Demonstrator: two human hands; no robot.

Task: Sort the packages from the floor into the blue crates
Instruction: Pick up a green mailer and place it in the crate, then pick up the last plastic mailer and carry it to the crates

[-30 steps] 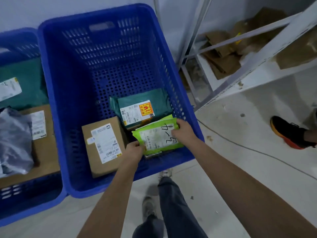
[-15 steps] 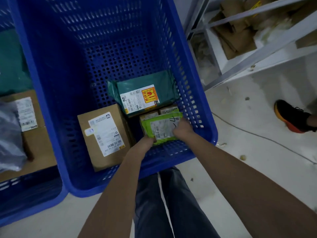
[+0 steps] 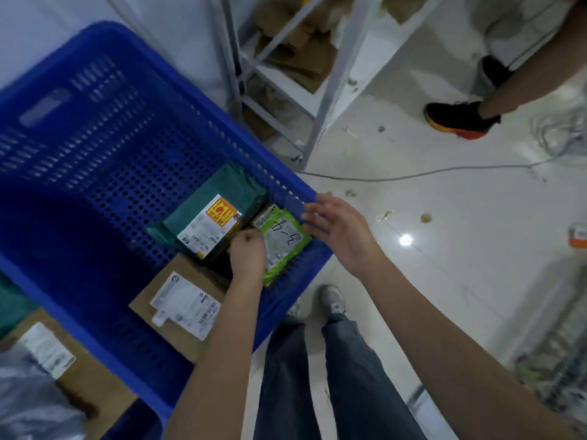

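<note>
Now | blue perforated plastic crate (image 3: 104, 147): 1 teal mailer (image 3: 219, 198), 1 cardboard box (image 3: 178, 300), 1 green mailer (image 3: 282, 246) | left hand (image 3: 247, 255) grips green mailer | right hand (image 3: 340, 227) spread wide

- We stood in what looked like a parcel sorting or storage room.
- A large blue crate (image 3: 79, 128) held labelled packages: a teal mailer (image 3: 219, 198) and a cardboard box (image 3: 178, 300).
- A white metal rack (image 3: 330, 90) held flattened cardboard (image 3: 298, 55).
- The pale floor (image 3: 460, 249) was littered with scraps and a loose cable (image 3: 413, 175).
</note>
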